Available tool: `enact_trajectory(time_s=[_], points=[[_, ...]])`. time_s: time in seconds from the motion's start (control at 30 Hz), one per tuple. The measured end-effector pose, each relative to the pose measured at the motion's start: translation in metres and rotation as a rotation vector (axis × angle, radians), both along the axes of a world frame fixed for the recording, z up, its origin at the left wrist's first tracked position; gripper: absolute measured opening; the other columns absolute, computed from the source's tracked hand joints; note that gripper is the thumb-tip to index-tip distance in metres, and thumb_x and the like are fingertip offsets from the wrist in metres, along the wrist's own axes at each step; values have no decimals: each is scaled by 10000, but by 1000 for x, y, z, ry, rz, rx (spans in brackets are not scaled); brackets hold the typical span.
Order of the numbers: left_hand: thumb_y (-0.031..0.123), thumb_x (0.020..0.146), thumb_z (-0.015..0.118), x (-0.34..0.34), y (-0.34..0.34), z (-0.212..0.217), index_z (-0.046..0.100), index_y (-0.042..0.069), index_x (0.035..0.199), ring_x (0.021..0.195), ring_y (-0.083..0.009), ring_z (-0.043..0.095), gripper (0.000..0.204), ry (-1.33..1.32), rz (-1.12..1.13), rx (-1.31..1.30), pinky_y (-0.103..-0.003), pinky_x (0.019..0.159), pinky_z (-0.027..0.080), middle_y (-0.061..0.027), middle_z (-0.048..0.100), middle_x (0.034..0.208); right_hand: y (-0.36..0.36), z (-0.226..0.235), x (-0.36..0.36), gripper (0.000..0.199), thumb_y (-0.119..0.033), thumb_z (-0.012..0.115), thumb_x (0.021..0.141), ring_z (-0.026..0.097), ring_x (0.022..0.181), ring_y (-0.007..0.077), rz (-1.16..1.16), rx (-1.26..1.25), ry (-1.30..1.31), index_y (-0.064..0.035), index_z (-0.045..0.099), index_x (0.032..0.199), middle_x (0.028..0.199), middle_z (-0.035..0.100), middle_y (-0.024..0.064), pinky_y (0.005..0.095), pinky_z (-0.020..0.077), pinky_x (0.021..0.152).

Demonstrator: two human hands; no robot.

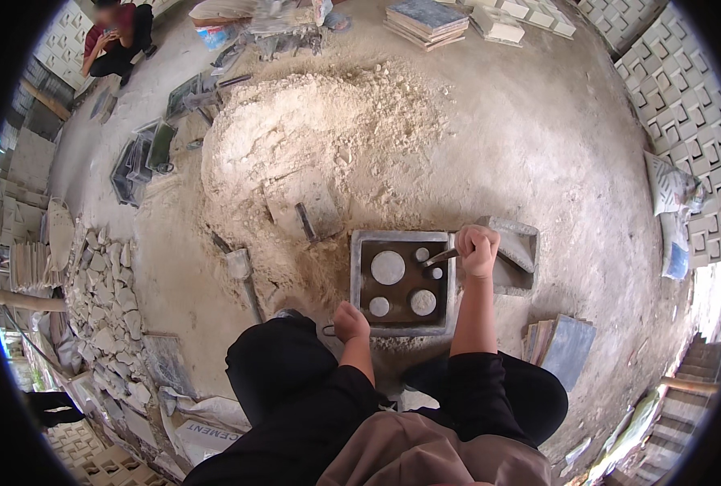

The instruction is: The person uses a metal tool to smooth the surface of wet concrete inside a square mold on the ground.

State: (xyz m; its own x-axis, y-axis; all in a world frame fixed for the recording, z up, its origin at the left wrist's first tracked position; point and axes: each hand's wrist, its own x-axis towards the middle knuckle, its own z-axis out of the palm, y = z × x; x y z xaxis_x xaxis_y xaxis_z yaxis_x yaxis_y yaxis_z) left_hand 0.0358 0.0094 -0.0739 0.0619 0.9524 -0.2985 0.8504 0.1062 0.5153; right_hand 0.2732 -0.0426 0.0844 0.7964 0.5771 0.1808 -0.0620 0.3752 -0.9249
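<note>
A slim dark hand tool (441,257) is gripped in the right hand (478,249), whose fingers are clamped together around its upper end over the right rim of a square grey mould (359,279). The free end of the tool comes out on the left side of the fist and lies over the mould's dark interior, between two small round pale discs. It points left, toward the middle of the mould; its long axis runs crosswise, slanting slightly back toward the person at the tip. The mould itself stands with its sides nearly square to the person, as wide as it is deep, so no long axis shows. A large pale disc (388,267) sits in its far left part. The left hand (351,321) is at the mould's near left corner, fingers curled into a fist; whether they close on anything I cannot tell. A thin metal loop (328,330) sticks out left of that fist. A grey tray (518,289) stands just right of the mould, and a heap of pale powder (295,121) spreads beyond and left of it.
</note>
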Motion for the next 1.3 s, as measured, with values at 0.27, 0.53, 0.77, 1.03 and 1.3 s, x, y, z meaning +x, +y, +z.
enact_trajectory(time_s=[0.27, 0.53, 0.77, 1.03, 1.3], points=[[300, 879, 270, -2, 3, 6, 553, -2, 784, 775, -418, 528, 425, 13, 22, -30, -488, 678, 406, -218, 578, 818, -1, 74, -14, 353, -64, 372, 775, 224, 368, 86, -246, 227, -33, -53, 267, 438, 417, 304, 20, 234, 167, 338], [284, 873, 281, -1, 2, 11, 536, 11, 749, 767, -411, 524, 394, -14, 11, -16, -489, 662, 400, -215, 570, 790, 37, 61, -15, 343, -42, 352, 795, 255, 395, 73, -192, 144, -109, -54, 281, 460, 441, 316, 4, 222, 187, 357], [289, 870, 291, -4, 2, -4, 529, 28, 724, 742, -399, 535, 382, -40, 38, 48, -493, 637, 411, -193, 572, 776, 54, 62, -38, 357, -49, 360, 815, 258, 391, 81, -218, -9, -215, -54, 271, 470, 443, 312, 11, 222, 185, 353], [294, 869, 289, -1, -2, -6, 535, 34, 724, 718, -391, 547, 387, -1, 29, 44, -491, 618, 426, -186, 579, 766, 32, 40, -78, 319, -21, 441, 778, 316, 355, 106, -206, 165, -526, -14, 312, 487, 430, 377, 39, 235, 231, 342], [297, 867, 288, -5, 2, -4, 530, 42, 728, 723, -387, 550, 378, -24, 11, 36, -495, 636, 423, -180, 582, 765, 36, 35, -65, 337, -47, 400, 789, 296, 385, 67, -109, -31, -319, -35, 317, 462, 426, 358, 9, 232, 195, 367]])
